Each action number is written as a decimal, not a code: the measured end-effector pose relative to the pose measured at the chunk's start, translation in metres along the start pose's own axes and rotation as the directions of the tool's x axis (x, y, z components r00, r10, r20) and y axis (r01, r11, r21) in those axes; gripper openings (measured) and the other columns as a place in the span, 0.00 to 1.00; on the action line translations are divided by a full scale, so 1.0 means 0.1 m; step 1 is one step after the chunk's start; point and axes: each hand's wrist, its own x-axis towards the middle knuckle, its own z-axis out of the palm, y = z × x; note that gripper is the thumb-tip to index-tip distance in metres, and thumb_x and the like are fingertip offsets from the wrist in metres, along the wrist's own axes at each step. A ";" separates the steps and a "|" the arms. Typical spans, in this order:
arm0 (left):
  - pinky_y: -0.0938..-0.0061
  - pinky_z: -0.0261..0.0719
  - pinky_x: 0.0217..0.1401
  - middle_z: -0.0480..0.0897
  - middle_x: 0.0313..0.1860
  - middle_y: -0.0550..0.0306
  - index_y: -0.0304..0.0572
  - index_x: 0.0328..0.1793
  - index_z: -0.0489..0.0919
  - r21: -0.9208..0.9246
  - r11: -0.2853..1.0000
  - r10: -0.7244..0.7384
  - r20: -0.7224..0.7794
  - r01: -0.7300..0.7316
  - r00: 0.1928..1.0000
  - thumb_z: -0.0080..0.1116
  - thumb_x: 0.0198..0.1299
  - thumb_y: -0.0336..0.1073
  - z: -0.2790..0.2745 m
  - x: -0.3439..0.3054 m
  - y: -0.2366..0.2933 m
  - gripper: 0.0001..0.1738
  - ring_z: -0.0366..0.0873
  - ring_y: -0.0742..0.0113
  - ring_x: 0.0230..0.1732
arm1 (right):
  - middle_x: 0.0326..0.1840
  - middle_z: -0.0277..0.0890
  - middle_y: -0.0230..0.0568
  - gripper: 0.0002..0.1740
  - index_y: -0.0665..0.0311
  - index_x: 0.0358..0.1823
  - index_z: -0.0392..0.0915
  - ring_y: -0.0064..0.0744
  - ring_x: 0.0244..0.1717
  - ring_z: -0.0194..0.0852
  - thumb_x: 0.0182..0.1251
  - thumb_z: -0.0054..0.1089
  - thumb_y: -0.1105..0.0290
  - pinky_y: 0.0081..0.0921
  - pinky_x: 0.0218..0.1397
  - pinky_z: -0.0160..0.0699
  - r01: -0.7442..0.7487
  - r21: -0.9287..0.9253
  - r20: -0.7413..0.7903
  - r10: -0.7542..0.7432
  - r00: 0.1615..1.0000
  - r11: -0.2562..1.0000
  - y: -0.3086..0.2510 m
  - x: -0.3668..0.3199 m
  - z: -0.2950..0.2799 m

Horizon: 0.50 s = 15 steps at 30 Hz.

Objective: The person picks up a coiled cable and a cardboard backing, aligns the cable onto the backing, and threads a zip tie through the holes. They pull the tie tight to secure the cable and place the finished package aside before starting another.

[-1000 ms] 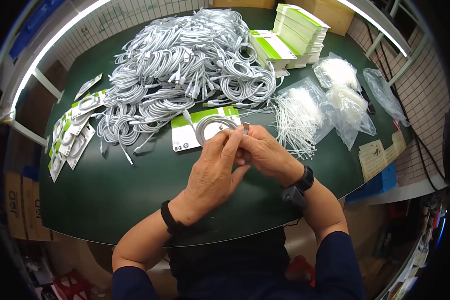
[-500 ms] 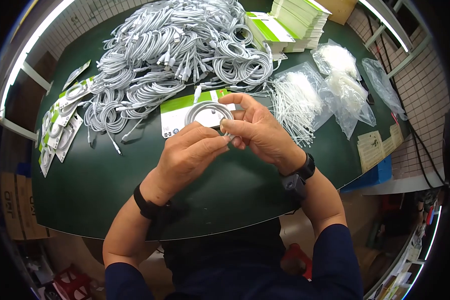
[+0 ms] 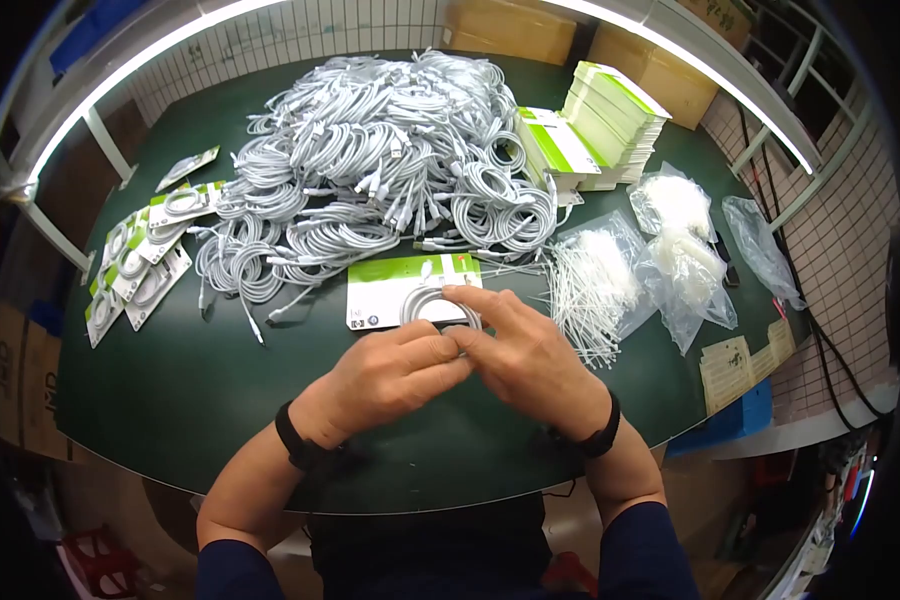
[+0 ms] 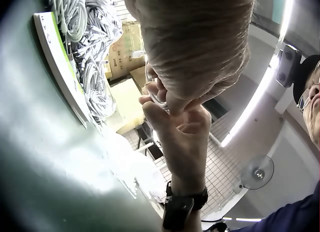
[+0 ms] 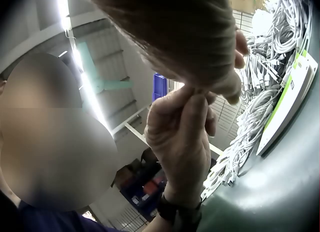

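A coiled light-grey cable [image 3: 410,304] is held up between the two hands, just above a white-and-green card [image 3: 368,296] on the table. The left hand [image 3: 388,374] pinches the near side of the coil between thumb and fingers. On the right of the coil, the right hand [image 3: 532,350] grips it with thumb and bent fingers, its index finger stretched across the top. Both thumbs meet at the coil's near edge, and the fingers hide that part. A white plug [image 3: 426,270] stands up beyond the ring.
Behind the card lies a large heap of coiled cables [image 3: 370,150]. At the back right are stacked cards [image 3: 615,130]; white cable ties [image 3: 592,300] and plastic bags [image 3: 682,250] lie on the right. Carded cables [image 3: 150,250] sit at the left edge of the green table [image 3: 200,420].
The right hand's fingers were spread wider half a second ago and now close in around the coil. Both hands have drawn together. A metal plug end seen at the fingers earlier is now hidden.
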 end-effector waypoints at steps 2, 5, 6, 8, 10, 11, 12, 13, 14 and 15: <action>0.70 0.86 0.36 0.87 0.43 0.56 0.38 0.46 0.89 0.023 1.000 0.018 0.018 -0.018 1.000 0.72 0.50 0.24 -0.02 0.01 0.01 0.15 0.84 0.61 0.36 | 0.67 0.78 0.45 0.19 0.67 0.52 0.85 0.47 0.44 0.82 0.57 0.72 0.78 0.35 0.41 0.86 0.036 -0.096 -0.048 -0.041 0.998 0.995 -0.02 0.00 0.07; 0.72 0.86 0.38 0.85 0.45 0.59 0.39 0.46 0.87 0.058 0.998 0.031 0.044 -0.034 0.999 0.69 0.51 0.25 -0.05 0.05 0.03 0.14 0.83 0.64 0.38 | 0.63 0.81 0.43 0.18 0.67 0.50 0.84 0.47 0.41 0.82 0.57 0.72 0.77 0.36 0.39 0.84 0.053 -0.096 -0.102 -0.063 0.993 0.994 -0.04 -0.02 0.07; 0.73 0.85 0.37 0.84 0.44 0.60 0.39 0.46 0.87 0.069 0.996 0.047 0.026 -0.049 0.999 0.69 0.51 0.25 -0.06 0.07 0.04 0.14 0.83 0.65 0.38 | 0.61 0.82 0.42 0.17 0.67 0.49 0.83 0.47 0.40 0.82 0.57 0.73 0.77 0.36 0.38 0.84 0.059 -0.095 -0.120 -0.071 0.990 0.994 -0.04 -0.03 0.06; 0.73 0.85 0.36 0.82 0.42 0.60 0.40 0.45 0.87 0.089 0.993 0.078 -0.011 -0.077 0.997 0.69 0.51 0.25 -0.08 0.10 0.04 0.13 0.82 0.65 0.38 | 0.58 0.82 0.42 0.17 0.67 0.49 0.82 0.47 0.38 0.82 0.57 0.73 0.76 0.36 0.37 0.84 0.036 -0.037 -0.068 -0.038 0.997 0.999 0.00 -0.05 0.06; 0.72 0.85 0.36 0.83 0.43 0.58 0.39 0.46 0.87 0.077 0.993 0.087 0.056 -0.091 0.995 0.69 0.50 0.25 -0.13 0.09 0.04 0.14 0.83 0.64 0.38 | 0.54 0.84 0.40 0.17 0.65 0.48 0.81 0.48 0.36 0.83 0.56 0.74 0.74 0.36 0.36 0.83 -0.029 0.073 0.072 0.024 0.997 0.997 0.02 -0.10 0.08; 0.71 0.85 0.35 0.85 0.44 0.56 0.38 0.47 0.88 0.060 0.993 0.094 0.112 -0.101 0.989 0.70 0.49 0.24 -0.15 0.09 0.05 0.16 0.84 0.62 0.37 | 0.54 0.84 0.40 0.17 0.65 0.48 0.81 0.48 0.36 0.83 0.56 0.74 0.74 0.36 0.36 0.83 -0.031 0.079 0.071 0.025 0.997 0.996 0.02 -0.10 0.08; 0.70 0.85 0.35 0.86 0.46 0.54 0.37 0.48 0.88 0.042 0.993 0.103 0.168 -0.111 0.980 0.71 0.49 0.23 -0.16 0.08 0.05 0.17 0.84 0.60 0.37 | 0.52 0.84 0.40 0.17 0.65 0.48 0.80 0.48 0.37 0.84 0.58 0.74 0.74 0.35 0.36 0.84 -0.042 0.081 0.137 0.031 0.990 0.996 0.02 -0.10 0.06; 0.70 0.85 0.35 0.86 0.46 0.54 0.37 0.48 0.88 0.038 0.993 0.102 0.175 -0.111 0.979 0.71 0.49 0.23 -0.17 0.07 0.05 0.17 0.84 0.60 0.37 | 0.51 0.85 0.41 0.17 0.64 0.49 0.79 0.49 0.37 0.85 0.59 0.75 0.73 0.35 0.36 0.84 -0.056 0.082 0.201 0.039 0.979 0.995 0.02 -0.09 0.05; 0.70 0.84 0.35 0.85 0.46 0.54 0.37 0.48 0.88 0.033 0.992 0.110 0.191 -0.119 0.975 0.71 0.49 0.24 -0.18 0.05 0.05 0.17 0.84 0.60 0.37 | 0.49 0.85 0.41 0.17 0.64 0.49 0.79 0.49 0.38 0.86 0.61 0.75 0.72 0.35 0.37 0.85 -0.072 0.084 0.262 0.048 0.964 0.994 0.02 -0.09 0.04; 0.70 0.84 0.35 0.85 0.45 0.54 0.37 0.48 0.88 0.029 0.991 0.120 0.208 -0.129 0.971 0.71 0.49 0.24 -0.20 0.04 0.04 0.18 0.84 0.60 0.38 | 0.49 0.85 0.41 0.17 0.64 0.49 0.79 0.49 0.38 0.86 0.61 0.75 0.72 0.35 0.37 0.85 -0.079 0.088 0.255 0.054 0.966 0.993 0.01 -0.09 0.03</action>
